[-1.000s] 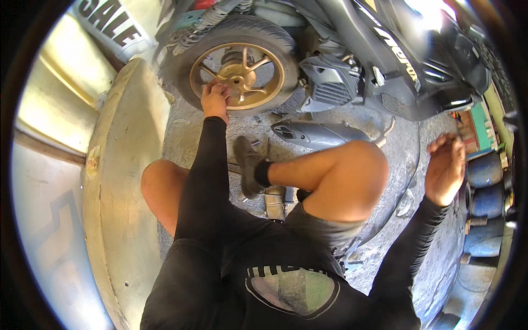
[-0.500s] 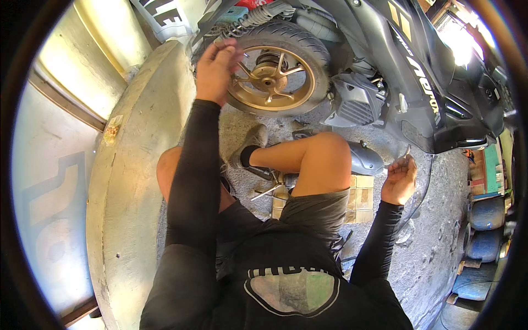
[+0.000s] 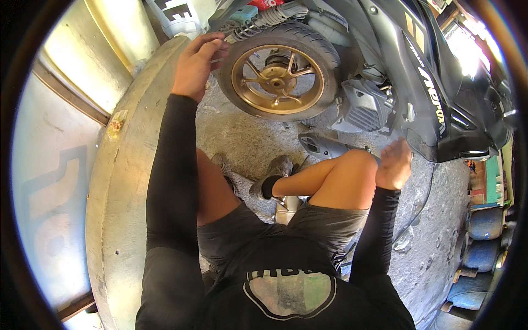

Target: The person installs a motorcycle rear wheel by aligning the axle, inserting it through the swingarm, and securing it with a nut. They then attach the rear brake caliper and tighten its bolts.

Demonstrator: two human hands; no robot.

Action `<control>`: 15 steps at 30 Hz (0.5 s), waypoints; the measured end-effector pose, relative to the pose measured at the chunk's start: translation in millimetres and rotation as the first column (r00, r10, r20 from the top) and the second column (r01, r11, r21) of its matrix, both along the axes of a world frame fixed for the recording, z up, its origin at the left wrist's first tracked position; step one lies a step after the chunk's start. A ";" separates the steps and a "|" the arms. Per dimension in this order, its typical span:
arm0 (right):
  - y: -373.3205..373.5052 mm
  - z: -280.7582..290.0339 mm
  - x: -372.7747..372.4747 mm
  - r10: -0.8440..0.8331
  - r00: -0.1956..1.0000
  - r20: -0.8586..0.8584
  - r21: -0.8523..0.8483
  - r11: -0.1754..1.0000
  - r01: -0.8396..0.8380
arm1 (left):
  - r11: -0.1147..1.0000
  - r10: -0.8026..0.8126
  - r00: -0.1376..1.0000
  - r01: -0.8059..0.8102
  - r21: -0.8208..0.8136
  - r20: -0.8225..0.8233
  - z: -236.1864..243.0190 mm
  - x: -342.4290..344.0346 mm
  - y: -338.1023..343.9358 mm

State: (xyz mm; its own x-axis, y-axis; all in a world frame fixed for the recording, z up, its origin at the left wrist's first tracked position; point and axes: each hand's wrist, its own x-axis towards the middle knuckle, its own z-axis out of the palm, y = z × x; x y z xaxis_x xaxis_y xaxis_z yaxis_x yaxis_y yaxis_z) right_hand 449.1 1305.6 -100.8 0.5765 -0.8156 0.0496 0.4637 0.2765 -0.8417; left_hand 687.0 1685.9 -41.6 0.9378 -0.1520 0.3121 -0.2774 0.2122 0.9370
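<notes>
Pale letters mark a fairing (image 3: 422, 82) beyond the right hand (image 3: 394, 164), dark ones a sign (image 3: 186, 12) beyond the left hand (image 3: 197, 65). Nearer, a shirt (image 3: 289, 297) bears print.

Bright daylight, white glare (image 3: 466, 55) upper right, blurred right hand (image 3: 394, 166), dark fisheye rim (image 3: 7, 165)

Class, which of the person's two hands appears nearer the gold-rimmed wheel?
The left hand, up beside the wheel; the right hand is lower, by the right knee, clearly farther away.

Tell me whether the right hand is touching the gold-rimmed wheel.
Apart. The head view shows a wide gap between the right hand and the gold-rimmed wheel, with a grey slatted cover visible between them.
</notes>
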 end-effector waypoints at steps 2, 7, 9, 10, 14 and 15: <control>16.5 3.3 39.1 0.104 0.988 -0.113 -0.093 0.989 -0.115 | 0.999 0.022 0.997 -0.019 0.046 -0.078 -14.6 25.8 -9.3; 53.2 -9.7 169.5 0.536 0.562 -0.630 -0.094 0.666 -0.740 | 0.989 -0.109 0.903 0.055 -0.140 -0.415 -107.9 94.0 -39.7; 57.0 -36.8 222.7 0.526 0.437 -0.729 -0.022 0.621 -0.783 | 0.986 -0.109 0.772 0.002 -0.169 -0.626 -164.1 105.6 -55.9; 56.5 -54.1 248.3 0.527 0.403 -0.748 0.038 0.641 -0.767 | 0.986 -0.106 0.679 -0.023 -0.165 -0.726 -191.0 110.7 -64.4; 41.6 -118.1 327.6 0.481 0.509 -0.713 0.229 0.847 -0.480 | 0.968 -0.117 0.463 -0.146 -0.206 -0.878 -270.6 137.0 -92.8; 38.5 -130.5 337.3 0.525 0.539 -0.658 0.237 0.824 -0.514 | 0.949 -0.152 0.400 -0.197 -0.247 -0.904 -281.2 145.1 -98.5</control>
State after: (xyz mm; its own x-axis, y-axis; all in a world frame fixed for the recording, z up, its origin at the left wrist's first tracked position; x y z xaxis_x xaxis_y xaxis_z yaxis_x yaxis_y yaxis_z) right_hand 786.4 1344.2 -231.3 0.7630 -0.3592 -0.5373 -0.4538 0.2944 -0.8411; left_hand 832.1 1587.4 -322.9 0.6845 -0.2005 -0.7009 0.6858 0.5031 0.5259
